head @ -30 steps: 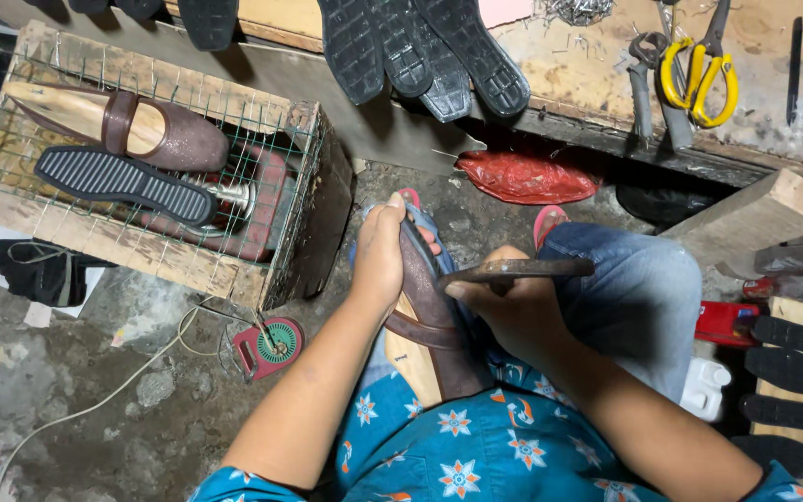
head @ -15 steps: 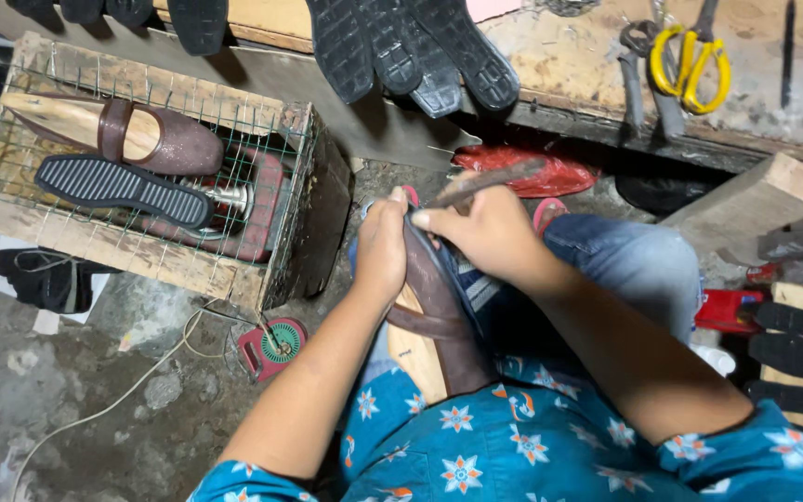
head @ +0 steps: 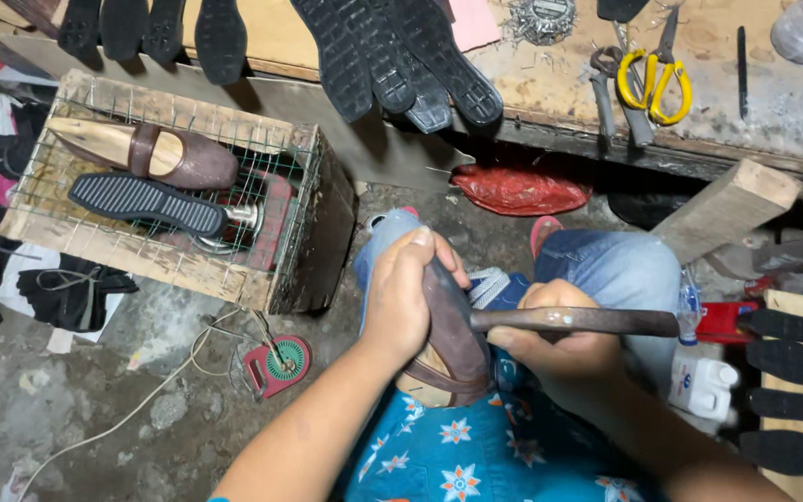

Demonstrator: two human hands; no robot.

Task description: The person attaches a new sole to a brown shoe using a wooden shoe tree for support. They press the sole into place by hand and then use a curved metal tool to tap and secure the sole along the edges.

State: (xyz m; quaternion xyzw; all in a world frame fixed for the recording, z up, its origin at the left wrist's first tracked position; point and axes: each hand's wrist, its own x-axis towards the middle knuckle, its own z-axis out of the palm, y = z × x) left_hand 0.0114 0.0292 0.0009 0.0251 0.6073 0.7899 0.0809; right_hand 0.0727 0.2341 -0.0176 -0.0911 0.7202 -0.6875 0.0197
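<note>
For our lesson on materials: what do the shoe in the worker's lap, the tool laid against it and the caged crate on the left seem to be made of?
The brown shoe held by the left hand looks like smooth leather with a dull sheen. The tool in the right hand looks like dark, worn metal, possibly rusted. The crate shows rough pale wood with a thin wire mesh over it.

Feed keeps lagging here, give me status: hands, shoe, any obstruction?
Left hand gripping brown shoe on lap. Right hand gripping hammer, laid against shoe. Nothing between them.
</note>
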